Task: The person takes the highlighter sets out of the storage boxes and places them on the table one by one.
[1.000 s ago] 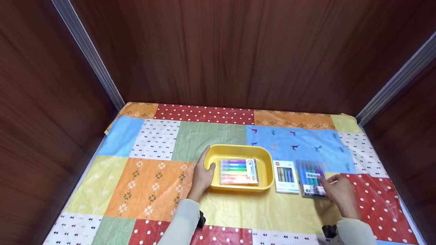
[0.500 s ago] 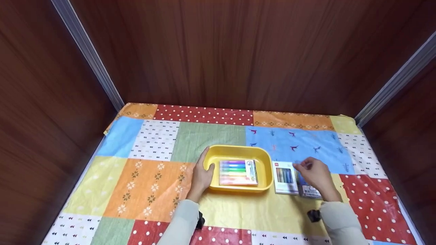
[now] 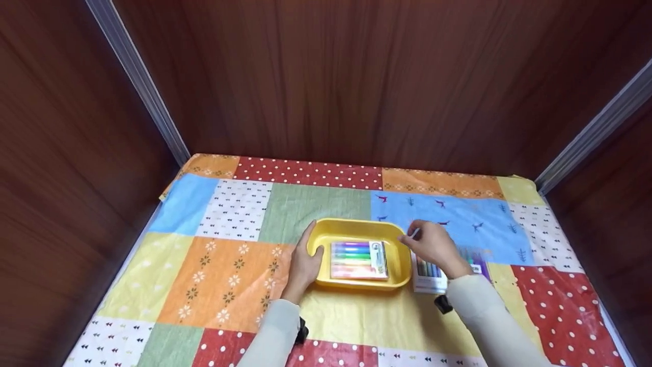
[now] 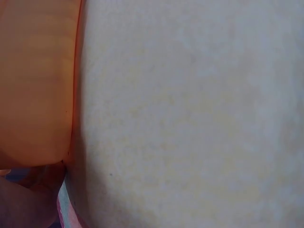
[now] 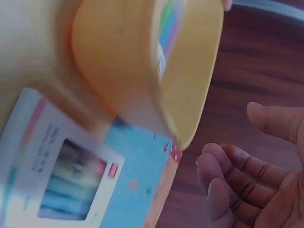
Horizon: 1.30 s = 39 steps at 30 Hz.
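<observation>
A yellow plastic basin [image 3: 356,285] stands mid-table with a clear pack of coloured markers [image 3: 358,261] lying in it. My left hand [image 3: 304,265] holds the basin's left side, thumb over the rim and fingers along the outside; the left wrist view shows only part of that hand by the basin's wall. Above the basin's right rim hovers my right hand [image 3: 433,247], holding nothing. Its fingers [image 5: 216,164] are loosely bent, apart from the thumb. Beneath my right forearm lies a white pen box [image 5: 71,175] with a window, partly hidden.
Right of the white box lies a clear case of blue-to-purple pens [image 3: 479,265], mostly covered by my right arm. A patchwork tablecloth [image 3: 229,285] covers the table. Brown wood-grain panels [image 3: 326,81] stand at the back and both sides.
My right hand has moved left from the clear pen case, across the white box, to the basin's right rim. My left hand and the basin stay in place.
</observation>
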Each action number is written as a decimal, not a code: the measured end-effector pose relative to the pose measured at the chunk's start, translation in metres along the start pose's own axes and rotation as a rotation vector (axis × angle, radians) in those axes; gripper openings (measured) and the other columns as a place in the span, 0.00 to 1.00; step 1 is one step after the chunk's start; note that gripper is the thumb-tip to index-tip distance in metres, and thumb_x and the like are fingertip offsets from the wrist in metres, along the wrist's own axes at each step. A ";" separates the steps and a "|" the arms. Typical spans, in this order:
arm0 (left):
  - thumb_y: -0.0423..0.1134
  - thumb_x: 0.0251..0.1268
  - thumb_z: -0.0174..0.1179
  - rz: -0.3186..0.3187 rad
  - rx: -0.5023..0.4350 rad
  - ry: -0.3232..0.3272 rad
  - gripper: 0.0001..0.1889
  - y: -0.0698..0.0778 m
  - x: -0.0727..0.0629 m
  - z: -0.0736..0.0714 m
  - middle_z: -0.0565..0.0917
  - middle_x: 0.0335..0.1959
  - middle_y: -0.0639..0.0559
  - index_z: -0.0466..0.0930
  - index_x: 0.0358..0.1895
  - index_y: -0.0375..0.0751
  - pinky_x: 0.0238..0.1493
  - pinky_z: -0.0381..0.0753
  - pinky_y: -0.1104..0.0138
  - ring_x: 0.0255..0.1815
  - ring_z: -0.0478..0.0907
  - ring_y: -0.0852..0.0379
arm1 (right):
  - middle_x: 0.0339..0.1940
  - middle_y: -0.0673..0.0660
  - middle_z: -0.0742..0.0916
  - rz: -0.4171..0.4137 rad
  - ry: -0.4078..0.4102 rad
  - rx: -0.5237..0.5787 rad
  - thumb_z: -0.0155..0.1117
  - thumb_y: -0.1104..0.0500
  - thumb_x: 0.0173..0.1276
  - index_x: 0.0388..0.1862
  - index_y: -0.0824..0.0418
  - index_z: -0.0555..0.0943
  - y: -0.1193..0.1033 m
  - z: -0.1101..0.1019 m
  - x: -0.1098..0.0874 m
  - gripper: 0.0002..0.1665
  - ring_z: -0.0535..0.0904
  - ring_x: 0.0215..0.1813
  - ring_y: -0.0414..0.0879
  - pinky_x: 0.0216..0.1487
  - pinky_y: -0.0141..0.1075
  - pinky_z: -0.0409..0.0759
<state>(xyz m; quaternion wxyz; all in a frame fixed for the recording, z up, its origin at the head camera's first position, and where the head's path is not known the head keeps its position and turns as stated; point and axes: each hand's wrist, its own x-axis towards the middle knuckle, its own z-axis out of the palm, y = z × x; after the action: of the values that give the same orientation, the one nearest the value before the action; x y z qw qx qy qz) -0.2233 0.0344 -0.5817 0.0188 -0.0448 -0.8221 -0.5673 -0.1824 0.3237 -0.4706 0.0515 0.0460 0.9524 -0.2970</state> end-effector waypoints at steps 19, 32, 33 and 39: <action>0.32 0.70 0.57 -0.013 0.002 -0.011 0.35 -0.001 0.002 0.000 0.68 0.77 0.47 0.61 0.78 0.58 0.76 0.67 0.47 0.77 0.65 0.41 | 0.42 0.60 0.89 -0.097 -0.164 -0.197 0.69 0.48 0.66 0.45 0.64 0.85 -0.036 0.029 0.044 0.20 0.80 0.38 0.50 0.39 0.42 0.82; 0.33 0.70 0.58 -0.020 0.021 -0.003 0.35 -0.003 0.000 0.000 0.69 0.77 0.45 0.61 0.78 0.58 0.73 0.69 0.45 0.75 0.68 0.40 | 0.49 0.62 0.88 -0.120 -0.277 -0.322 0.70 0.47 0.66 0.52 0.65 0.84 -0.051 0.043 0.058 0.25 0.82 0.46 0.53 0.55 0.51 0.83; 0.33 0.70 0.58 -0.019 0.019 -0.004 0.35 -0.004 0.000 0.000 0.69 0.77 0.46 0.61 0.78 0.58 0.72 0.70 0.45 0.74 0.69 0.40 | 0.49 0.62 0.88 -0.123 -0.283 -0.332 0.70 0.47 0.66 0.52 0.65 0.84 -0.051 0.044 0.058 0.25 0.83 0.47 0.53 0.56 0.52 0.83; 0.33 0.69 0.58 -0.018 0.009 -0.005 0.35 -0.003 0.001 -0.001 0.69 0.77 0.47 0.61 0.78 0.58 0.70 0.72 0.46 0.72 0.71 0.41 | 0.45 0.60 0.88 -0.100 -0.314 -0.377 0.71 0.45 0.64 0.50 0.63 0.84 -0.057 0.050 0.062 0.25 0.82 0.43 0.51 0.52 0.50 0.83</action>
<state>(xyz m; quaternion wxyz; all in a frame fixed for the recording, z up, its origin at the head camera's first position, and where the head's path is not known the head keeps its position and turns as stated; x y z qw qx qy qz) -0.2248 0.0325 -0.5843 0.0120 -0.0386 -0.8251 -0.5636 -0.2467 0.2522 -0.4871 0.1919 -0.0581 0.9724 -0.1196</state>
